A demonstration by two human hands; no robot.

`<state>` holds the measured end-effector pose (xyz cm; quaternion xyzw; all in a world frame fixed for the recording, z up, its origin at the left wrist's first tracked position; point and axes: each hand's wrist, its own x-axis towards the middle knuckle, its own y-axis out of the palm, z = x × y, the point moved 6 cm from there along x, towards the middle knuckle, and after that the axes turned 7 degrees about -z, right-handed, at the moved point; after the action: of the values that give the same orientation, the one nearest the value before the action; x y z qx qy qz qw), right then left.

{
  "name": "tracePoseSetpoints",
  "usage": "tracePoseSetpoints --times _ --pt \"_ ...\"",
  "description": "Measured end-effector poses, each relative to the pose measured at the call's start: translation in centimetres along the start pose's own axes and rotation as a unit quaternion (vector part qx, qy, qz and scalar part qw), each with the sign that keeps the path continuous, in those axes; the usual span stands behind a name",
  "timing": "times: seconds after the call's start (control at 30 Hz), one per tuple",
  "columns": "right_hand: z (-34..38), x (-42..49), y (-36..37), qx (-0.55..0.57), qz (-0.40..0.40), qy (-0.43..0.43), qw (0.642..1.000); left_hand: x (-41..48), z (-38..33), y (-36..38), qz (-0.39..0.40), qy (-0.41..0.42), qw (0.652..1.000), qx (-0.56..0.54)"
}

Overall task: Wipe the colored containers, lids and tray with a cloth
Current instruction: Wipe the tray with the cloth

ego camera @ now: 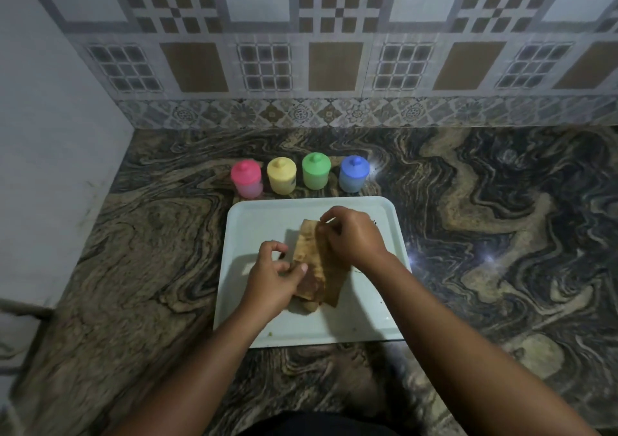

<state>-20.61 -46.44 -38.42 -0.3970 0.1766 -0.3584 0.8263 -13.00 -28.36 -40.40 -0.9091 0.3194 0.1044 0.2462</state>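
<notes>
Head view: both hands work a folded brown-and-tan cloth (317, 261) over the middle of the pale rectangular plastic tray (247, 221), which lies flat on the swirled brown-and-black stone worktop (501, 235).

The left hand (272, 278) has its grip narrowed on the cloth's near left edge, thumb on top. The right hand (354, 235) pinches the far right corner between fingertips. So the cloth runs between the 2 grips, held at opposite ends and resting partly on the tray.

Behind the tray's far edge, well clear of either grip, stand 4 small lidded plastic containers in a row: pink (246, 179) at the tray's far left, then yellow (282, 175), green (316, 171) and blue (354, 173). All 4 are upright, and their knobbed lids are on.

Risks, as I judge them:
- The cloth looks stained, so wiping could smear the tray rather than clean it.
- The tray is light on a glossy worktop, so a hard stroke could push it into the containers and tip them.
- Specks along the tray's near edge could be missed.
</notes>
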Motion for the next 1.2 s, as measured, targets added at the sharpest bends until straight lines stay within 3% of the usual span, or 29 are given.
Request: tracePoseSetpoints --times 0.23,0.4,0.53,0.6,0.7,0.77,1.07,1.2 --pt "1.1 4.6 2.4 -0.095 0.018 -0.041 0.994 2.4 -1.0 1.3 -0.018 0.001 0.999 0.043" --pt "1.1 4.4 3.1 -0.119 -0.018 -0.066 0.991 2.4 -2.9 0.5 -0.025 0.145 0.966 0.213" --pt "0.4 2.0 3.1 -0.079 -0.091 -0.068 0.990 2.3 -3.0 -2.3 -0.080 0.222 0.945 0.225" --pt "0.2 0.4 4.2 -0.066 -0.065 -0.057 0.994 2.9 -1.3 -4.4 -0.121 0.245 0.932 0.240" --pt "-0.2 -1.5 7.3 -0.111 0.042 -0.028 0.993 4.4 3.8 -7.4 -0.141 0.162 0.924 0.317" --pt "-0.4 -2.2 8.5 -0.154 0.064 -0.036 0.985 4.7 6.6 -8.0 -0.119 0.123 0.912 0.374" --pt "0.1 -2.2 9.5 -0.255 0.069 -0.019 0.964 4.5 8.3 -8.1 -0.100 0.186 0.891 0.401" --pt "0.9 -2.2 10.7 -0.248 0.050 -0.008 0.967 5.0 8.6 -7.8 -0.096 0.194 0.891 0.400"
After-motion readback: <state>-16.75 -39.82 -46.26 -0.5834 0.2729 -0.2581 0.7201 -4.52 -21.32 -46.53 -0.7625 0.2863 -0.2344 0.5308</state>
